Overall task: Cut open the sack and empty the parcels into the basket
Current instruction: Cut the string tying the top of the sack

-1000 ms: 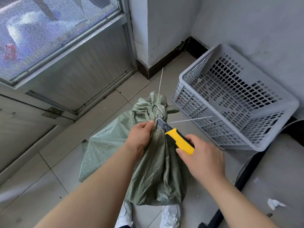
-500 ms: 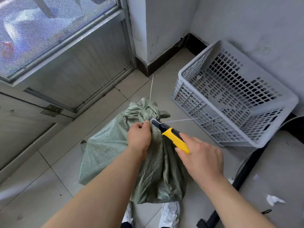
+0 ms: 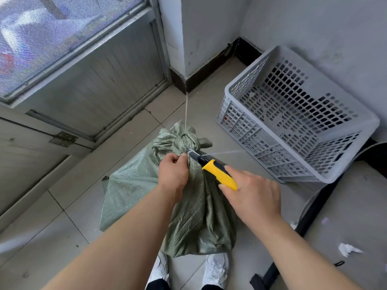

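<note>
A crumpled white scrap (image 3: 348, 249), perhaps paper, lies near white shoes (image 3: 215, 268) on floor tiles (image 3: 62, 206).

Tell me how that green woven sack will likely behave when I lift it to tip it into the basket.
The green sack will probably be floppy: its woven cloth folds and creases below the left hand bunching its neck. It likely sags and shifts, since the bulges look loose. Weight can't be judged; it may slump sideways once the knife opens the tie.

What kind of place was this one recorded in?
Likely a back corner or entry area of a parcel depot or shop, not a home room: bare tiled floor, a metal-framed screen door, scuffed grey walls, and a grey plastic basket beside a green woven sack.
</note>
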Available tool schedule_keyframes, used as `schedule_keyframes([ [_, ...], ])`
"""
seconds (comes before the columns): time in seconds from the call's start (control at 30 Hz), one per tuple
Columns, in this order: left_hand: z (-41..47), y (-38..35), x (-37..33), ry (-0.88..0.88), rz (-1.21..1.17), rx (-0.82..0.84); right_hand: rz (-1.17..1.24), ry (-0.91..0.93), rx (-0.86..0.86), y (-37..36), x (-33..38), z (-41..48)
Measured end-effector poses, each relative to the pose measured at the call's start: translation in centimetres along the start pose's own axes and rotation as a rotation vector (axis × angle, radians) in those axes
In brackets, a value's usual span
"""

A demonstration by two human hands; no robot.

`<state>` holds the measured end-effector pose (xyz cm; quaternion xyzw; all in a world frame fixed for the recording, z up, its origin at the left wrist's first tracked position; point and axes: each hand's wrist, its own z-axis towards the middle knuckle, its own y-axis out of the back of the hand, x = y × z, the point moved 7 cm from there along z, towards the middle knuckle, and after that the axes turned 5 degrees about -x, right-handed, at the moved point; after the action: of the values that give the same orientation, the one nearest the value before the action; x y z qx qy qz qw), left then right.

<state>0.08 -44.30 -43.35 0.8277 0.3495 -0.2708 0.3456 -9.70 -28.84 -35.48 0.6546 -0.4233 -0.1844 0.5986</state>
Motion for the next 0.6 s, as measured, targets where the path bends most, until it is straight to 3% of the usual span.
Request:
schedule_keyframes([
  [0.17,-0.6,-1.0,-0.4,-0.096,0.059,-0.005,0.094,-0.094,-0.042,-0.2,-0.7,-0.4],
  [0.6,-0.7,-1.3,-0.1,-0.09,0.112,-0.021,0.081,-0.111,-0.021,-1.0,-0.6,0.0],
])
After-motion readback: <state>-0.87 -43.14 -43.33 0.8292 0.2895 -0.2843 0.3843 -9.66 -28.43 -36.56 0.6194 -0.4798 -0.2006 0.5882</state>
